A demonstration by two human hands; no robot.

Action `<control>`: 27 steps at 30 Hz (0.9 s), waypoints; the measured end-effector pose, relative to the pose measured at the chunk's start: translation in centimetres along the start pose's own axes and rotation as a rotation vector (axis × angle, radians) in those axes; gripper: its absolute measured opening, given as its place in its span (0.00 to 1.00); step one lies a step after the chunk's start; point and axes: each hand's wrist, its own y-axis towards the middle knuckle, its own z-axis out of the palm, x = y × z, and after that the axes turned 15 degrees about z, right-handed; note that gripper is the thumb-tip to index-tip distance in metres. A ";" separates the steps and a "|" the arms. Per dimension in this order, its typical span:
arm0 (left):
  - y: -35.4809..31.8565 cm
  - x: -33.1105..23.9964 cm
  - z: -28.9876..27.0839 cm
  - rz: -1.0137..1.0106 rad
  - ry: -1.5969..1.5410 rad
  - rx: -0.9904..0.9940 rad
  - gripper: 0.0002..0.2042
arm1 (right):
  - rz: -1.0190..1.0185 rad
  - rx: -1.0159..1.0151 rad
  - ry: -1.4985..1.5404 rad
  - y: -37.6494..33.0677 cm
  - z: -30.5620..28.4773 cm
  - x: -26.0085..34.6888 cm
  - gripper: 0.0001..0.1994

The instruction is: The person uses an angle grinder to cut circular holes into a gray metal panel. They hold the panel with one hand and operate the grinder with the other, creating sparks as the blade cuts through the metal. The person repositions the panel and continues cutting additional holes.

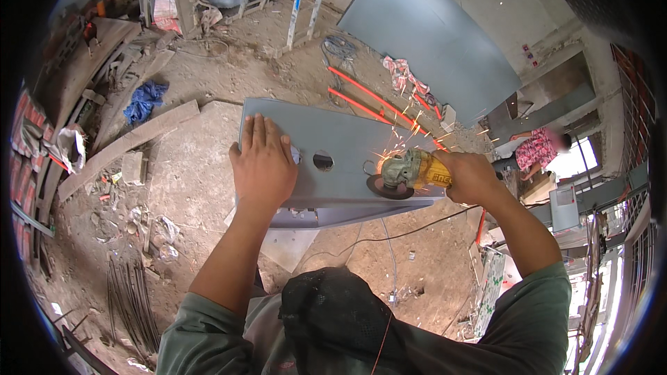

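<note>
My right hand grips the yellow body of an angle grinder. The grinder's dark disc is at the right part of a grey sheet-metal panel, and orange sparks fly up and away from it. Just left of the disc shows a curved outline on the panel, partly hidden by the tool. My left hand lies flat on the panel's left end with the fingers stretched out. Between my hands the panel has a round hole. Exactly where the disc touches the metal is hidden.
A large grey sheet leans on the wall beyond. Orange tubes lie behind the panel, and a cable runs on the near side. A person in a pink patterned shirt is at the right. Wood planks and a ladder are left and far.
</note>
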 end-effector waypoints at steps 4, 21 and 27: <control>0.0 0.1 0.2 0.001 0.003 0.002 0.28 | 0.015 0.011 -0.003 0.4 -0.1 0.2 0.32; -0.2 0.5 0.1 0.011 0.029 -0.039 0.27 | 0.132 -0.002 0.050 -0.8 -0.8 -2.2 0.38; 0.2 -0.3 0.1 0.010 0.007 0.002 0.26 | 0.262 0.238 1.433 -3.0 6.4 -5.4 0.34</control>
